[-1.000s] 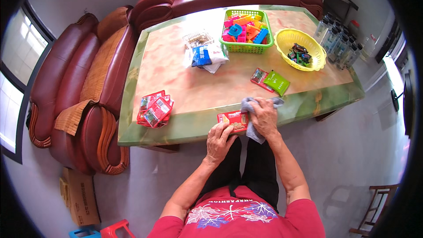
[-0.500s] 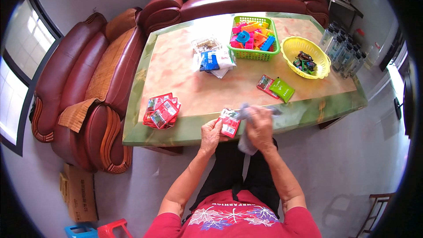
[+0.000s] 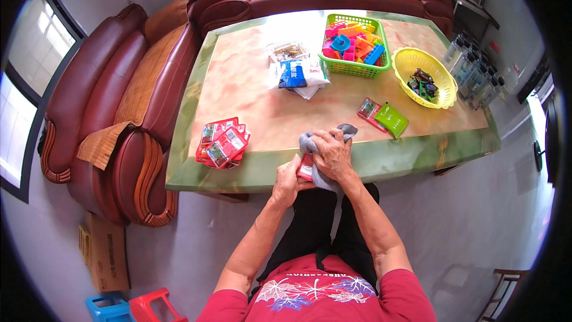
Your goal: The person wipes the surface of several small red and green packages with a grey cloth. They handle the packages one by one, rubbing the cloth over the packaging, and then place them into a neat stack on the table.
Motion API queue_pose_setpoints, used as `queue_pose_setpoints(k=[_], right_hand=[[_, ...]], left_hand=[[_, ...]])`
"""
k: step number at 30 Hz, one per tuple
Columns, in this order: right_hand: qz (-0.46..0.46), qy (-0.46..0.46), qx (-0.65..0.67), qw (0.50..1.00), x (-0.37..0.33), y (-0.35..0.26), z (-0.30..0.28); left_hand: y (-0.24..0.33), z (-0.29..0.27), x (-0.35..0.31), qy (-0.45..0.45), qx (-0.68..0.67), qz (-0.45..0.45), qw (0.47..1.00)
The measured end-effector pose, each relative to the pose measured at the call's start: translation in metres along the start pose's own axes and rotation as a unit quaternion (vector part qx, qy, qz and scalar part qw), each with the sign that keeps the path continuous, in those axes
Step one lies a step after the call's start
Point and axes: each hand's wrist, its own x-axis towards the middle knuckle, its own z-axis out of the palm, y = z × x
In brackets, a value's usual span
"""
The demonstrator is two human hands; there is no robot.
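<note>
At the left, a dark red leather sofa (image 3: 92,107) flanks a green-bordered table (image 3: 256,113), where a loose pile of red packets (image 3: 223,145) lies near the front corner. Farther back and to the right sit a clear plastic tray (image 3: 289,52) and a blue-and-white packet (image 3: 302,73).

At the near edge, a person's left hand (image 3: 286,180), thumb above and fingers beneath, is closed in a pinch on the left side of a single red packet (image 3: 305,168). The packet lies just right of that hand, the nearer of the two; its visible strip runs roughly away from the body, though the rest is hidden. Over its right side comes a grey cloth (image 3: 307,143), bunched under the curled fingers of the right hand (image 3: 333,155).

Beyond, a green basket (image 3: 357,70) holds colored toy blocks (image 3: 357,42); nearer, a green pouch (image 3: 392,120) overlaps another red packet (image 3: 369,110). A yellow bowl (image 3: 411,62) of small dark wrapped pieces (image 3: 423,85) and a cluster of clear bottles (image 3: 473,77) close the right.

Half a second earlier, the held packet's face was largely exposed; now the cloth has come left across it. The pile has kept its place on the table.
</note>
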Motion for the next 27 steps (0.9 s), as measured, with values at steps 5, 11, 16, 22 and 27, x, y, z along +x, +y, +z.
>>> queue_pose_setpoints(k=[5,11,16,22,27], right_hand=[[-0.116,-0.04,0.112,0.986,-0.029,-0.023,-0.015],[-0.068,-0.042,0.143,0.986,-0.04,-0.028,-0.018],[0.012,0.006,0.03,0.999,-0.014,-0.024,0.003],[0.086,0.058,-0.043,0.994,0.002,-0.003,0.012],[0.02,0.031,-0.01,0.999,-0.013,-0.013,0.001]], left_hand=[[0.009,-0.004,0.0,-0.052,-0.131,-0.055,0.988],[0.003,0.0,0.001,-0.018,-0.068,-0.031,0.997],[0.004,0.006,-0.001,0.032,-0.078,-0.054,0.995],[0.0,0.006,-0.003,-0.013,-0.024,0.016,1.0],[-0.02,-0.041,0.023,-0.2,-0.165,0.006,0.966]])
